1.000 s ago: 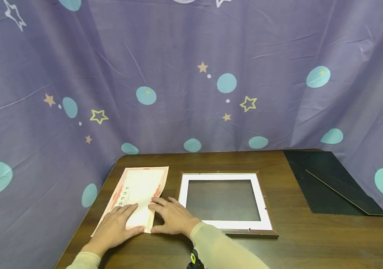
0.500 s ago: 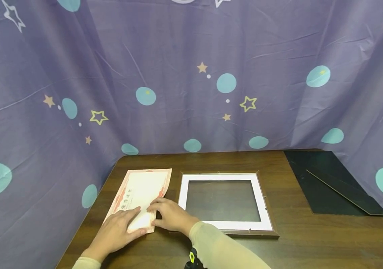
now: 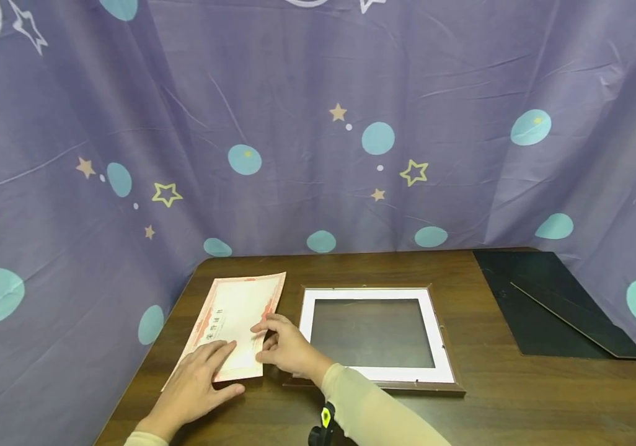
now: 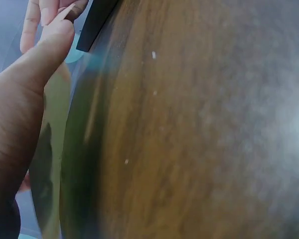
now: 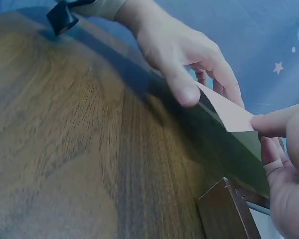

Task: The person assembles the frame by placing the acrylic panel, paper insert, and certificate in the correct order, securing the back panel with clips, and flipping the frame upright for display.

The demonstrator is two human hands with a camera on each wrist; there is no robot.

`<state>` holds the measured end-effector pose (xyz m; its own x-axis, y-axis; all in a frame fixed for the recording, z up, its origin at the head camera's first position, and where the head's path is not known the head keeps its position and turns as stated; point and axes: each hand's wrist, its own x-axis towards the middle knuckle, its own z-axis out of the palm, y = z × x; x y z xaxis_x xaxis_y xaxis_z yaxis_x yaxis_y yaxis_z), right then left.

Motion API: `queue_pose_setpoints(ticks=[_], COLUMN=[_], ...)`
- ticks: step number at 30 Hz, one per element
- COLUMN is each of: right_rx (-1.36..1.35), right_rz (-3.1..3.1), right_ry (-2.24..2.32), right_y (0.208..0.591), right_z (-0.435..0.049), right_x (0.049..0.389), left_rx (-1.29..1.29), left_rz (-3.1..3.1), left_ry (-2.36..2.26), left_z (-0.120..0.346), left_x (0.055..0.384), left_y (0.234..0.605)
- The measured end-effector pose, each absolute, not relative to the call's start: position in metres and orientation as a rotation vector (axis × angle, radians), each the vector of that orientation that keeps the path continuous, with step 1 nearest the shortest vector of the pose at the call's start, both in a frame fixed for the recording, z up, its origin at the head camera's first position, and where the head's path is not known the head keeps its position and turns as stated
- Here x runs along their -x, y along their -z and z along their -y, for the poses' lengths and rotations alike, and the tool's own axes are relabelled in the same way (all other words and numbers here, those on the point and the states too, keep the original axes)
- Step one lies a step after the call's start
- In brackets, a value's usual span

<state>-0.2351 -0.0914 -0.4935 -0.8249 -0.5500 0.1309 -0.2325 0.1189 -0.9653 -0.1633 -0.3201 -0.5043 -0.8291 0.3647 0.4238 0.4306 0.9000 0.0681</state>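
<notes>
A paper certificate (image 3: 240,310) with a pinkish-red border and printed characters lies at the table's left, its near edge raised off the wood. My left hand (image 3: 192,384) rests its fingers on the paper's near left part, the thumb spread apart from it. At the paper's right edge my right hand (image 3: 287,347) pinches the sheet between thumb and fingers. The right wrist view shows that pinch at the lifted sheet (image 5: 234,117), with the left thumb (image 5: 187,92) near its edge. In the left wrist view the left hand (image 4: 25,94) partly covers the paper.
A brown picture frame (image 3: 407,389) with a white mat (image 3: 442,347) lies just right of the right hand. Farther right are a black backing board (image 3: 519,310) and its stand flap (image 3: 580,322). A purple patterned curtain (image 3: 318,155) borders the wooden table (image 3: 519,402).
The certificate has shifted slightly rightward and its near edge has come up. My right hand has gone from resting on the sheet to pinching its right edge. The frame stays put.
</notes>
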Motion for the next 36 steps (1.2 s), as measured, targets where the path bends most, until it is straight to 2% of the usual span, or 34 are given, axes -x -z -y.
queue_pose_setpoints(ticks=[6, 18, 28, 36], right_rx=[0.567, 0.403, 0.535, 0.663], right_rz=[-1.914, -1.547, -1.56, -1.694], right_ry=[2.043, 2.218, 2.124, 2.055], right_y=[0.494, 0.493, 0.485, 0.467], right_z=[0.087, 0.084, 0.071, 0.044], right_x=[0.233, 0.226, 0.233, 0.239], left_rx=[0.611, 0.779, 0.858, 0.811], left_rz=[2.546, 2.31, 2.163, 2.112], left_ry=[0.195, 0.209, 0.31, 0.344], left_z=[0.319, 0.302, 0.287, 0.286], left_x=[0.166, 0.166, 0.163, 0.162], left_y=[0.503, 0.488, 0.475, 0.469])
